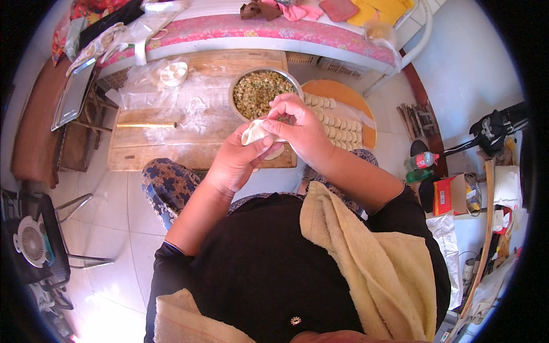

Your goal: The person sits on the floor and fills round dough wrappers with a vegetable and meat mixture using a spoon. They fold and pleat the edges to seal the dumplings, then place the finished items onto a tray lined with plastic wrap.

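A pale dough dumpling (pixel 253 133) is held up between my two hands, in front of the filling bowl. My left hand (pixel 235 159) cradles it from below and the left, fingers closed round it. From the right, my right hand (pixel 303 128) pinches its edge, the thumb lying on the dough. Just beyond them stands a metal bowl (pixel 232 98) of chopped filling (pixel 260 88). Rows of shaped dumplings (pixel 343 127) lie to the right on a round orange board (pixel 366 103). Part of a pale round piece (pixel 275 153) shows beneath my hands.
A floury wooden table (pixel 131 154) carries a rolling pin (pixel 147 124) at left and a small white bowl (pixel 182 70) on plastic sheeting at the back. Beyond is a bed with a pink edge (pixel 229 28). Bottles (pixel 422 161) and a red box (pixel 450 194) stand at right.
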A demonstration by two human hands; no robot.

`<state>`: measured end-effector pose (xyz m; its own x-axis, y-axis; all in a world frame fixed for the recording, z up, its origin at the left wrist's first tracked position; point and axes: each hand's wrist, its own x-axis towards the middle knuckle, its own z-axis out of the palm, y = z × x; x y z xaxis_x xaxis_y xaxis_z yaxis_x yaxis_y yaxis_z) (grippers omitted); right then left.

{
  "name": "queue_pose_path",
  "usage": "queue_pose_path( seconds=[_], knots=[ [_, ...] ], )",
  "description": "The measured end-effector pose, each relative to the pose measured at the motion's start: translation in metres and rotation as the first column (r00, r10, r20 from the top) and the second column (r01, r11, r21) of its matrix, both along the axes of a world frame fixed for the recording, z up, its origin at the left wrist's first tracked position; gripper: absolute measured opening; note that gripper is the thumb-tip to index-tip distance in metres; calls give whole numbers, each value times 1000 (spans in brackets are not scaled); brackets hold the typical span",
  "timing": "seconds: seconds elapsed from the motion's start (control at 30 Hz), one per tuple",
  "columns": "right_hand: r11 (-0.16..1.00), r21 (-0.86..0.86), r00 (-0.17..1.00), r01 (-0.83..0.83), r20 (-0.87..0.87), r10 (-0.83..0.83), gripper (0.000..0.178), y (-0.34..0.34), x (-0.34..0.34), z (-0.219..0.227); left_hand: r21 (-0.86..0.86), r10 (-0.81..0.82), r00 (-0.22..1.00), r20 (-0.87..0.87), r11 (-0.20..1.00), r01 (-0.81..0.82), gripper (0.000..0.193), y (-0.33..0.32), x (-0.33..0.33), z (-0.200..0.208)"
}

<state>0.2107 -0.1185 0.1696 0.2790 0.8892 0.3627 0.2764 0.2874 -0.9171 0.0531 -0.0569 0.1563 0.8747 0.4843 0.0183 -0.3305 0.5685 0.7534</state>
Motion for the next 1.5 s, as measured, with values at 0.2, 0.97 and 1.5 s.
queue_pose_path(
  seconds=[0.2,0.97,1.5],
  knots=[
    [901,-278,870,-332,-460,179,21,-15,-22,39,397,115,993,-17,913,-99,54,-8,-24,16],
    [967,-175,768,-183,588,252,12,18,-49,31,481,334,937,-98,841,-249,27,-1,-52,-33],
    [974,47,705,-222,697,127,11,15,-60,41,-85,197,978,65,978,-191,23,-11,-51,-33]
  ],
)
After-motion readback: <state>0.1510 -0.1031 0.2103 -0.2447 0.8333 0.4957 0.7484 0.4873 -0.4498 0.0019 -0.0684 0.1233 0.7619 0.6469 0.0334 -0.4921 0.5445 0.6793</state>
